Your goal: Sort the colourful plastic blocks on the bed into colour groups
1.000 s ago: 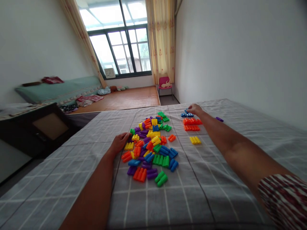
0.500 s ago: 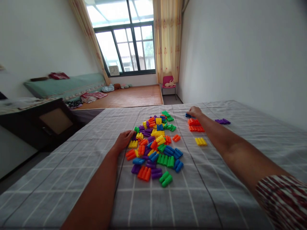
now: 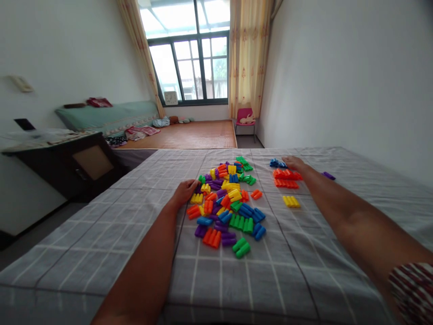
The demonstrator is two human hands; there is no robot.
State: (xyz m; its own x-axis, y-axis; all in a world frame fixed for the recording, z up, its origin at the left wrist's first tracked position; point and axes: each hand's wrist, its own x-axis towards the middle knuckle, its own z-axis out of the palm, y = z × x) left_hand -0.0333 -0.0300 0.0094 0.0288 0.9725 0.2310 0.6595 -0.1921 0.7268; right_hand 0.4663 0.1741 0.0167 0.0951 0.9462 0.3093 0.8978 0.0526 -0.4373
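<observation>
My left hand [image 3: 186, 191] rests at the left side of a heap of coloured plastic blocks [image 3: 233, 186], its fingers curled down by a purple block [image 3: 198, 188]. Whether anything is pinched there is hidden. Farther away on the right, my right hand [image 3: 293, 162] is just right of a group of blue blocks [image 3: 278, 163], fingers stretched out and nothing seen in them. Orange blocks [image 3: 286, 178] lie in rows in front of that hand. A yellow block [image 3: 291, 201] lies nearer to me, and a purple block [image 3: 328, 175] shows beyond my right forearm.
A grey checked cloth [image 3: 142, 253] covers the surface under the blocks. Behind it are a bed [image 3: 199, 135], a pink chair [image 3: 245, 116] and a window. A dark cabinet [image 3: 84, 158] stands at the left, and a white wall rises at the right.
My right hand has drawn back to the right from the blue blocks, which now show more fully. My left hand stays by the heap. The view has turned slightly left.
</observation>
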